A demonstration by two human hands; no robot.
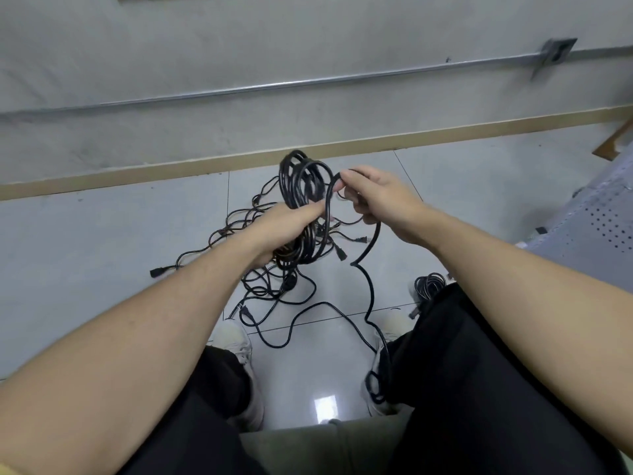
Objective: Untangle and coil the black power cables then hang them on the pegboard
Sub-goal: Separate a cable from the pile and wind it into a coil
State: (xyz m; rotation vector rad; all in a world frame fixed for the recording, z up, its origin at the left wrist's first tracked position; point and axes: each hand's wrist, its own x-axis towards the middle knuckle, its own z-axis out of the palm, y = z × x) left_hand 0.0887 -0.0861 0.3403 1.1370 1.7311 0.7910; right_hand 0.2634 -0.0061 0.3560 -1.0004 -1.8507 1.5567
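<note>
A: Two hands, one cable. Start at the left.

B: Out beyond the left hand (286, 231), a loose plug end (156, 271) lies on the floor (102, 255), trailing from the tangled cables (260, 282) spread under and just ahead of that hand. I'd say the pile stays down there so that only one lead is worked at a time.

A: And the hand itself?

B: Its fingers are curled round the coil (301, 186), clamped where the loops cross. The loops stand up above the knuckles and hang below the palm. The grip looks meant to pin the turns already made so none slip.

A: Then the right?

B: The right hand (380, 204), just beside the coil, pinches the free run of cable (368, 245) between thumb and fingertips. It arches from the coil over to those fingers, then drops below the wrist to the floor near the shoe (383, 341). Held loosely like that, I judge it is being fed in as the next loop.

A: Anything further right?

B: A finished-looking bundle (428, 286) on the floor under the right forearm, by the knee. No pegboard is in view.
</note>
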